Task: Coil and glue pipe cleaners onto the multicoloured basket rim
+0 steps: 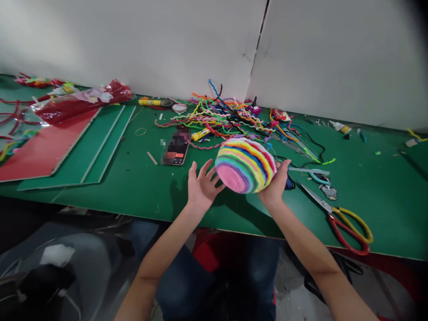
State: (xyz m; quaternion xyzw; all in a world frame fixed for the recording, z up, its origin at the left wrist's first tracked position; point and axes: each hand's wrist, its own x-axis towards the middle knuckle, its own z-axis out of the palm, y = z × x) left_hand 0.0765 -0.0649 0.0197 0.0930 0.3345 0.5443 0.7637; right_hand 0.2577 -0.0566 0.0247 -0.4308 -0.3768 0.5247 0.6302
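Note:
A round basket of coiled fuzzy pipe cleaners (245,167), striped in rainbow colours with a pink base, is tilted above the front of the table. My right hand (273,186) grips its right side, the thumb up along the rim and the other fingers mostly hidden. Palm up and fingers spread, my left hand (201,189) is at the basket's left; its fingertips come close to the lower edge, and whether they touch I cannot tell. Behind the basket lies a tangled heap of loose pipe cleaners (217,111) in many colours.
Large scissors (334,211) with red and yellow handles lie at the right front edge of the green table (133,196). A phone (177,149) and a yellow tube (200,135) are left of the basket. Flat boards (43,149) cover the left side, below a white wall (133,44).

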